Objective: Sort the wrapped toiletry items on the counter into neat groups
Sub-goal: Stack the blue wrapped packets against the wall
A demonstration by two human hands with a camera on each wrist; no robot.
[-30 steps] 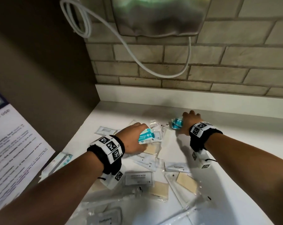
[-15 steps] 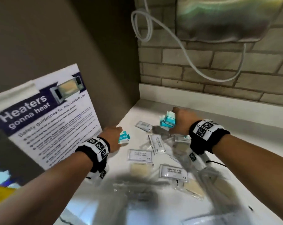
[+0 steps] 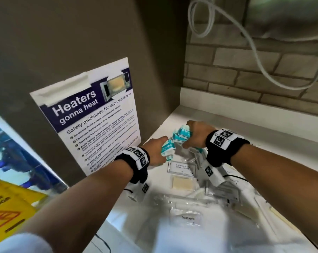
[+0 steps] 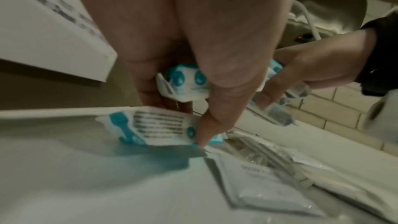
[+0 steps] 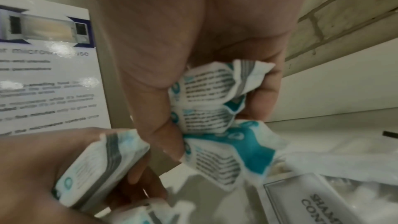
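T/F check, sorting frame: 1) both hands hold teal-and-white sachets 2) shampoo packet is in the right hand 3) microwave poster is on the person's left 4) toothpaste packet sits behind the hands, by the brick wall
1) Left hand and right hand both grip teal-and-white sachets. True.
2) False: the shampoo packet lies on the counter below the hands.
3) Microwave poster on the left. True.
4) False: the toothpaste packet lies nearer the camera than the hands.
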